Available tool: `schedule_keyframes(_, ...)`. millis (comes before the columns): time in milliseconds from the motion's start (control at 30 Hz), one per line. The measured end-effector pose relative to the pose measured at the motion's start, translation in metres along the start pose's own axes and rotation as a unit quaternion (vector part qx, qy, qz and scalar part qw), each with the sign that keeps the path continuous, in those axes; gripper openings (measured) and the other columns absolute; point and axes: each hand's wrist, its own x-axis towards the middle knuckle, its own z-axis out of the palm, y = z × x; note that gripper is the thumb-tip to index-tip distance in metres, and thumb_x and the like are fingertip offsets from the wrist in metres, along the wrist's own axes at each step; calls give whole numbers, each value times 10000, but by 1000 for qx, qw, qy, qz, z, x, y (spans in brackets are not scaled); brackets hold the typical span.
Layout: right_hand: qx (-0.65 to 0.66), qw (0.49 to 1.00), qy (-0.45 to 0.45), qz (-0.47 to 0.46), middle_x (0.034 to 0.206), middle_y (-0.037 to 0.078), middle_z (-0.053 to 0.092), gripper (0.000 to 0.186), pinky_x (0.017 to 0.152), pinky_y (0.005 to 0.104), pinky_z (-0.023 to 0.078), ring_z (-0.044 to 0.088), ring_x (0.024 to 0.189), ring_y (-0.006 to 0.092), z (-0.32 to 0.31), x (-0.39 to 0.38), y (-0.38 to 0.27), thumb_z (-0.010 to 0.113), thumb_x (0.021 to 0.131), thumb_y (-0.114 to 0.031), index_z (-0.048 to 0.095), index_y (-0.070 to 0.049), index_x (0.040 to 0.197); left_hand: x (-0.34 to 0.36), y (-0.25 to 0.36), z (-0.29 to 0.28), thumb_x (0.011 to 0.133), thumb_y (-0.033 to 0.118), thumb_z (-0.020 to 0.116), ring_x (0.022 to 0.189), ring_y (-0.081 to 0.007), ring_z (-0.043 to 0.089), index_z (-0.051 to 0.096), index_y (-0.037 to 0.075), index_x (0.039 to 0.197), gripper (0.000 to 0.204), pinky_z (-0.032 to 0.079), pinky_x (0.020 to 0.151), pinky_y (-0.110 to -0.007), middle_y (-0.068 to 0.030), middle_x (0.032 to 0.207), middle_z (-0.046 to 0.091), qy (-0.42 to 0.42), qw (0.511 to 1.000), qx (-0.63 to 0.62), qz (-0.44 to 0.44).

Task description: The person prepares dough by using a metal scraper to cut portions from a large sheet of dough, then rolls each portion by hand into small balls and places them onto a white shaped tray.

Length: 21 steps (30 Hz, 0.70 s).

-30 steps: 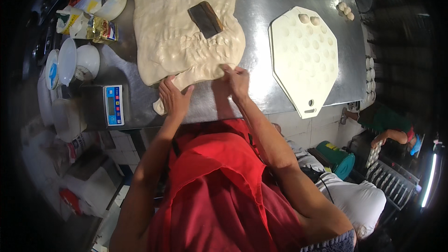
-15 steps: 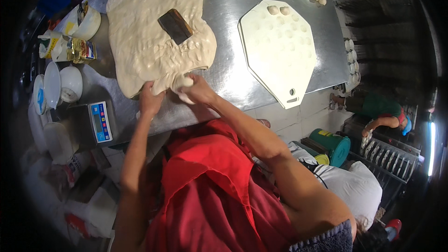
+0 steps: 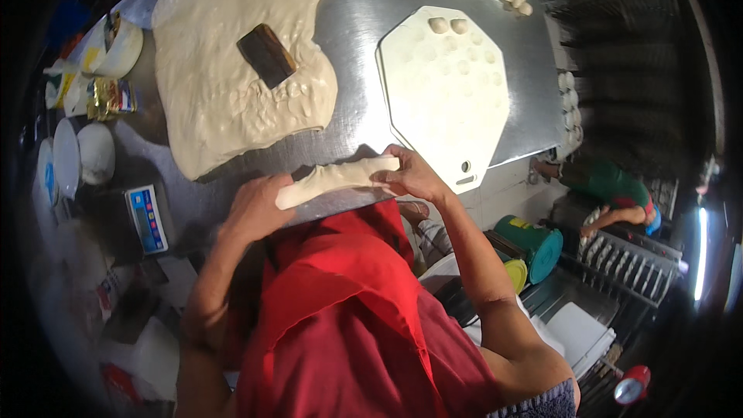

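Note:
A strip of dough [image 3: 338,179] stretches between my two hands above the near edge of the steel table. My left hand [image 3: 259,203] grips its left end, the fingers partly hidden. At the other end, my right hand [image 3: 416,176] pinches the dough between thumb and fingers. A large slab of soft dough [image 3: 224,120] lies just beyond, with a dark brown rectangular block [image 3: 267,56] resting on it. Right of the slab is a pale octagonal board [image 3: 449,108] with round dents and a handle hole. Two dough balls [image 3: 449,26] sit near its far edge.
A digital scale [image 3: 147,219] stands at the table's left, near white bowls [image 3: 96,153], a gold packet [image 3: 111,98] and a tub [image 3: 116,46]. Several dough balls [image 3: 516,1] lie far right. Beyond the table are a green bin [image 3: 542,248] and a person [image 3: 619,201] bending over a rack.
Both hands have come away from the slab's near edge with a piece of dough. They have moved apart, my right hand going rightward, and the piece is now a long strip.

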Motion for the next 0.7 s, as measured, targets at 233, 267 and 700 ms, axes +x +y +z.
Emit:
schedule_keyframes(233,-455,756,85,-463,1500,165,547,762,1150,543,409,512,1387,378,32,44,10,846,839,-237,536,-15,1500,20,5,63,815,281,884,1451,-469,417,489,-3,1531,866,393,1165,-552,-236,1625,402,36,967,238,-84)
schedule_keyframes(267,-454,744,82,-483,1461,144,572,738,1135,519,418,524,1360,360,34,56,18,832,854,-249,545,-26,1497,28,6,86,821,303,889,1438,-453,428,504,3,1524,856,396,1165,-553,-227,1590,436,113,975,185,-42)
schedule_keyframes(700,-397,837,92,-365,991,252,723,479,820,582,539,700,978,499,30,110,-8,586,1059,-548,650,-91,1190,106,-26,89,969,394,779,1126,-435,681,658,72,1275,460,532,908,-540,-209,1226,714,209,971,103,49)
